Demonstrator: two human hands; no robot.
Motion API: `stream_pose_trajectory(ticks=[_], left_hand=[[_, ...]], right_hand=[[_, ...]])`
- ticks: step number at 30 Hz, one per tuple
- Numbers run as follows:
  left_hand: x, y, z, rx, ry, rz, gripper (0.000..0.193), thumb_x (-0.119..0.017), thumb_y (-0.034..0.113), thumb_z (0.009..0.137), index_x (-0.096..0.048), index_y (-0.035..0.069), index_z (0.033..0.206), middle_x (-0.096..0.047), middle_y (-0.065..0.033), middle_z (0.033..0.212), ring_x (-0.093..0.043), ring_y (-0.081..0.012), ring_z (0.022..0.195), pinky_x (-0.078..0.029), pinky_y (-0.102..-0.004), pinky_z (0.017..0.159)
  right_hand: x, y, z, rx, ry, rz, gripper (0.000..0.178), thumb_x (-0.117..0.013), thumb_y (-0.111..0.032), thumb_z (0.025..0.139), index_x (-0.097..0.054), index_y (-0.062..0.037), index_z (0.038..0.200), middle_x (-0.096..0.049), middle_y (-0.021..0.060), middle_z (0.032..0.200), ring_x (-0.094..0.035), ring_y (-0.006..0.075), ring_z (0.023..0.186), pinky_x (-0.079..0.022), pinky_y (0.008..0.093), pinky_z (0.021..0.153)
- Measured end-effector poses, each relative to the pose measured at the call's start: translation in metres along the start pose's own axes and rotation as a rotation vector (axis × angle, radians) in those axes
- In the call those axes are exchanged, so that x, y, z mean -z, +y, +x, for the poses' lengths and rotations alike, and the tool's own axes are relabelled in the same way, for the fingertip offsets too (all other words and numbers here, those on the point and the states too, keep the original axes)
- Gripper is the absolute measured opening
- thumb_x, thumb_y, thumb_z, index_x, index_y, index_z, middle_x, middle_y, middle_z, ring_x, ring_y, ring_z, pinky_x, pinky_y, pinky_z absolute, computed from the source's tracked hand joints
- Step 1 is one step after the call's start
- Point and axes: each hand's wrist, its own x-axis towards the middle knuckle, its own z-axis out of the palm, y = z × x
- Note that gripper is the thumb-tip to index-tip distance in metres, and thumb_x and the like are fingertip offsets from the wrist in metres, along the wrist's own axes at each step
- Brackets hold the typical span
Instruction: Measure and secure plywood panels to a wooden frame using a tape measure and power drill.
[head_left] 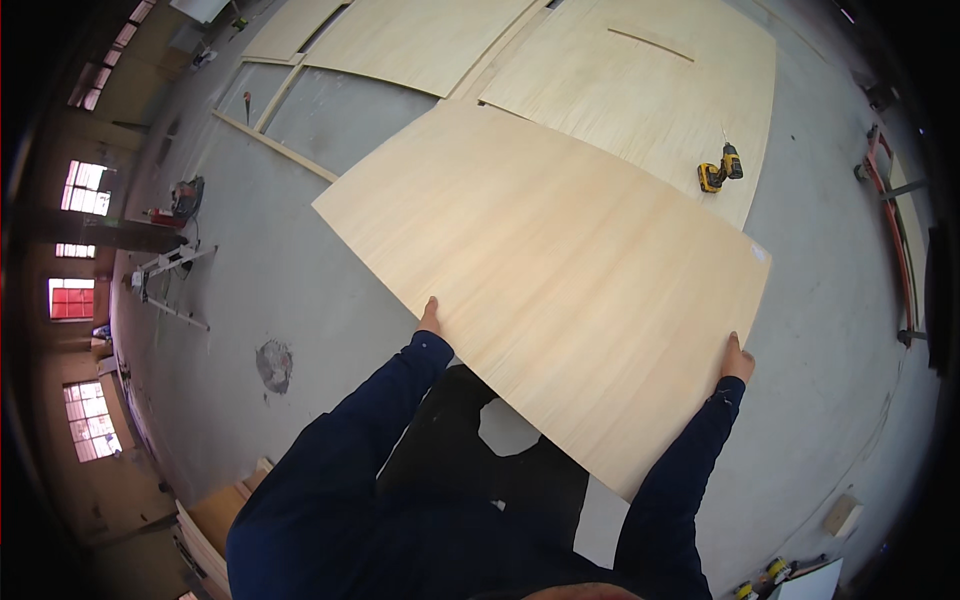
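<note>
A large pale plywood sheet (560, 280) is held in front of me at a slant. My left hand (430, 318) grips its near left edge, thumb on top and fingers hidden underneath. At the right edge, my right hand (736, 360) holds the same sheet, again with the thumb showing above. The sheet's far side overlaps a floor-level wooden frame (285, 152) and the plywood panels (600, 90) lying on it; whether it touches them I cannot tell. A yellow and black cordless drill (732, 160) lies on the right panel, just past the sheet's far edge.
A thin wood strip (650, 44) lies on the far panel. To the left on the grey floor are a metal stand (170, 280) and a red power tool (185, 198). A red-framed cart (890, 200) stands at the right. Boards (205, 535) are stacked at lower left.
</note>
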Motion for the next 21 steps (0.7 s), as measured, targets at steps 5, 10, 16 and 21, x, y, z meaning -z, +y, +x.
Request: stream_pose_trajectory(ticks=[5, 10, 16, 21], left_hand=[[-0.003, -0.007, 0.069, -0.08, 0.01, 0.035, 0.058, -0.043, 0.048, 0.09, -0.043, 0.002, 0.126, -0.054, -0.0167, 0.119, -0.056, -0.0309, 0.105, -0.044, -0.0418, 0.093], [0.01, -0.063, 0.161, -0.092, 0.012, 0.001, 0.064, -0.035, 0.054, 0.09, -0.042, 0.002, 0.127, -0.053, -0.0159, 0.121, -0.054, -0.0307, 0.108, -0.044, -0.0419, 0.093], [0.042, -0.126, 0.243, -0.038, 0.018, 0.023, 0.08, -0.048, 0.064, 0.081, -0.042, -0.004, 0.125, -0.054, -0.017, 0.118, -0.054, -0.0299, 0.107, -0.045, -0.0397, 0.091], [0.062, -0.162, 0.28, -0.14, -0.017, 0.236, 0.091, -0.05, 0.069, 0.077, -0.039, -0.005, 0.128, -0.052, -0.018, 0.121, -0.054, -0.0293, 0.106, -0.042, -0.0368, 0.093]], right_hand=[[-0.059, -0.037, -0.006, -0.018, -0.191, 0.123, 0.062, -0.06, -0.047, 0.075, -0.062, 0.0136, 0.09, -0.062, 0.0308, 0.089, -0.061, 0.0356, 0.092, -0.044, 0.0373, 0.083], [-0.17, 0.002, 0.023, -0.017, -0.157, 0.105, 0.069, -0.06, -0.049, 0.074, -0.058, 0.0161, 0.098, -0.06, 0.0306, 0.101, -0.058, 0.0377, 0.099, -0.042, 0.0382, 0.088], [-0.27, 0.084, 0.034, -0.03, -0.192, 0.063, 0.078, -0.058, -0.056, 0.076, -0.053, 0.0125, 0.113, -0.053, 0.028, 0.118, -0.051, 0.0363, 0.112, -0.038, 0.037, 0.097], [-0.319, 0.133, 0.038, -0.046, -0.145, 0.011, 0.074, -0.058, -0.057, 0.076, -0.056, 0.0069, 0.113, -0.057, 0.0255, 0.113, -0.053, 0.0368, 0.109, -0.04, 0.0388, 0.095]])
